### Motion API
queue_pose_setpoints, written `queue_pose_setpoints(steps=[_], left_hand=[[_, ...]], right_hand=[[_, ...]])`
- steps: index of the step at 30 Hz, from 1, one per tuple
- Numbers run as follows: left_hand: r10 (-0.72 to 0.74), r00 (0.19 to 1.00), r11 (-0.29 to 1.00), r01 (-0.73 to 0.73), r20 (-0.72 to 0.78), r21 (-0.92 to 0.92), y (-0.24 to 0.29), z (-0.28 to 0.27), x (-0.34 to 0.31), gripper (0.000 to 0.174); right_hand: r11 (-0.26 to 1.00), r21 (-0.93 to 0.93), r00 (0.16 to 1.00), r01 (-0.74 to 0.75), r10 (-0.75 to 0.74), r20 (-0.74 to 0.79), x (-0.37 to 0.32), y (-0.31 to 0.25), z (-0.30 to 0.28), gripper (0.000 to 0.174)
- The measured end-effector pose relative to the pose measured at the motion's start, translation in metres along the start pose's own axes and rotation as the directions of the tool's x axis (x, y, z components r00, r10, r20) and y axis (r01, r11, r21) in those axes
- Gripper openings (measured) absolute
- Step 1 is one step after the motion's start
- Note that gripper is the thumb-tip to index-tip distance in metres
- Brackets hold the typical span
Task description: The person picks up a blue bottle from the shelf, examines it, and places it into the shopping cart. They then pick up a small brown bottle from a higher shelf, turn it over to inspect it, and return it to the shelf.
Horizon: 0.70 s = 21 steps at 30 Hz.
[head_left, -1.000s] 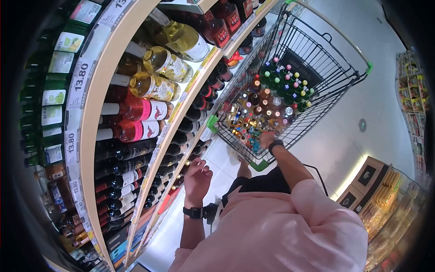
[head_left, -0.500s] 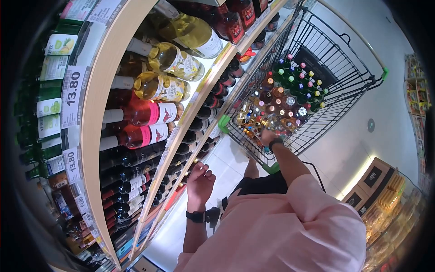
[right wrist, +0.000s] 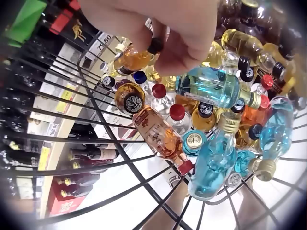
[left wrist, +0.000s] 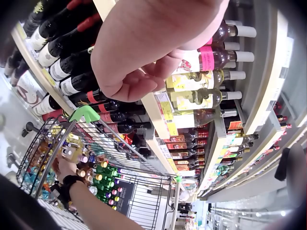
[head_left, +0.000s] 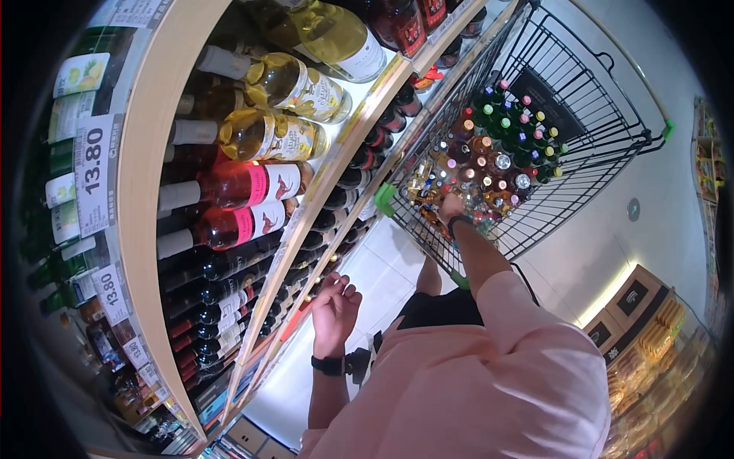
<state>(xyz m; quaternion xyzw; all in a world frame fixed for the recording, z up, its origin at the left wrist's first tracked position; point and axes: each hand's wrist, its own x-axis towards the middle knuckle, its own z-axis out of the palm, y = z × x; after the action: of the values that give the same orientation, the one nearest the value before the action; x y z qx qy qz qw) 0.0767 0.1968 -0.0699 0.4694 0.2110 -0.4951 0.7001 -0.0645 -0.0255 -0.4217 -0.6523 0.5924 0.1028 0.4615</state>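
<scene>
Because the small bottles crowd together, the right hand (right wrist: pixel 165 24) appears to pinch the small orange bottle (right wrist: pixel 132 61) by its dark cap (right wrist: pixel 155 46), likely the easiest part to reach. That bottle is tilted, inside the cart (head_left: pixel 384 200), near its shelf-side wall. Beside it, a blue bottle (right wrist: pixel 208 88) lies across the heap; loose packing probably explains the mixed angles. Green bottles (head_left: pixel 506 122) stand caps-up in a tight group, likely bracing each other. Left hand (head_left: pixel 335 312) grips nothing, fingers loosely curled, near the shelf (head_left: pixel 141 153); reads as idle.
</scene>
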Motion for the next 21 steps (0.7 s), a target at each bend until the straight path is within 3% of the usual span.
queue_pose_setpoints(steps=[4, 6, 11, 12, 14, 17, 21], left_hand=[[0.012, 1.0, 1.0, -0.012, 0.0, 0.005, -0.002, 0.007, -0.006, 0.02], [-0.013, 1.0, 1.0, 0.013, 0.028, -0.007, -0.004, 0.009, -0.005, 0.016], [-0.103, 0.98, 0.988, 0.12, 0.168, -0.098, -0.019, 0.029, 0.006, 0.012], [-0.109, 0.979, 0.99, 0.123, 0.175, -0.073, -0.022, 0.038, 0.009, 0.013], [-0.141, 0.962, 0.986, 0.158, 0.232, -0.056, -0.029, 0.052, 0.015, 0.018], [-0.126, 0.98, 0.992, 0.121, 0.154, 0.045, -0.047, 0.095, 0.019, 0.023], [-0.1, 0.94, 0.986, 0.049, 0.327, 0.161, -0.067, 0.156, 0.012, 0.032]], right_hand=[[0.996, -0.041, 0.994, 0.074, -0.077, -0.072, 0.007, 0.006, 0.003, 0.02], [0.981, 0.084, 0.98, 0.174, -0.165, -0.111, -0.001, 0.008, -0.013, 0.02], [0.852, 0.262, 0.885, 0.454, -0.395, -0.247, -0.032, -0.006, -0.1, 0.012], [0.76, 0.417, 0.867, 0.497, -0.432, -0.247, -0.038, -0.01, -0.119, 0.013], [0.746, 0.402, 0.847, 0.532, -0.465, -0.258, -0.084, -0.038, -0.178, 0.013], [0.689, 0.358, 0.776, 0.63, -0.577, -0.255, -0.12, -0.061, -0.243, 0.016], [0.589, 0.384, 0.688, 0.711, -0.696, -0.207, -0.201, -0.101, -0.318, 0.016]])
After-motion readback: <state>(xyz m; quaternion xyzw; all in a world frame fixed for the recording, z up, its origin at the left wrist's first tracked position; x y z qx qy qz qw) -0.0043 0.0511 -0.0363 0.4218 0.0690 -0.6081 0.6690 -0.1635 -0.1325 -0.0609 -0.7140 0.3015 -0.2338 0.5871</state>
